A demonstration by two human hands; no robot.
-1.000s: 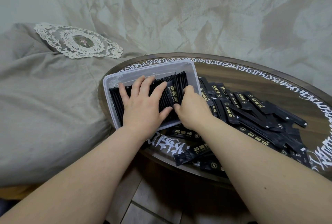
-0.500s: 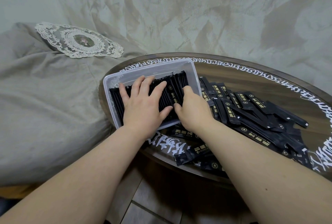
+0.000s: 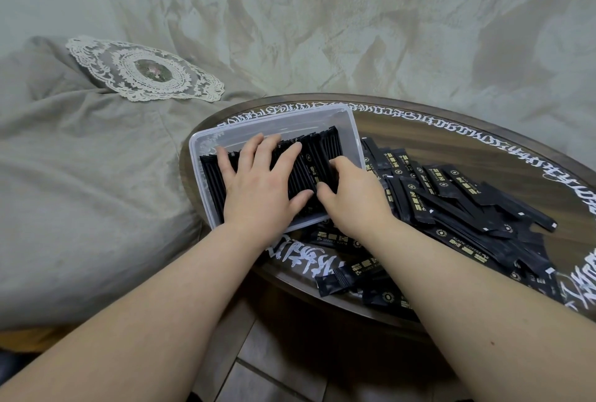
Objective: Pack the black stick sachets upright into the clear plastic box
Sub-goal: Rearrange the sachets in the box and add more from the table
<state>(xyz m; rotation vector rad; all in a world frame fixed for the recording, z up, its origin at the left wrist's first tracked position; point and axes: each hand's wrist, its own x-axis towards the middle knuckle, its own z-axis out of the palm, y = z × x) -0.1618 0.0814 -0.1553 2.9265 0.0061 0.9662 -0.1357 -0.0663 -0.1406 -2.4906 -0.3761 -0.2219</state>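
A person packs coffee sachets at a round table point(image 3: 451, 130), working over a clear plastic box point(image 3: 206, 143) that sits at the table's left edge. Left of the box, a lace doily point(image 3: 145, 71) lies on a grey-green bed cover point(image 3: 80, 176). Inside the box, a row of black stick sachets point(image 3: 322, 150) stands on edge, filling most of its width. The left hand point(image 3: 258, 188) lies flat on top of that row, fingers point(image 3: 248, 153) straight and spread, pressing the sticks together. Just right of it, at the box's right end, the right hand point(image 3: 351, 195) has its fingers curled down among the last sachets; whether it pinches one cannot be told. Right of the box, a loose pile of sachets point(image 3: 467, 208) lies flat across the table, with a few more below the box near the front rim. The job looks roughly half done: one row is packed, with many sticks left to stand up.
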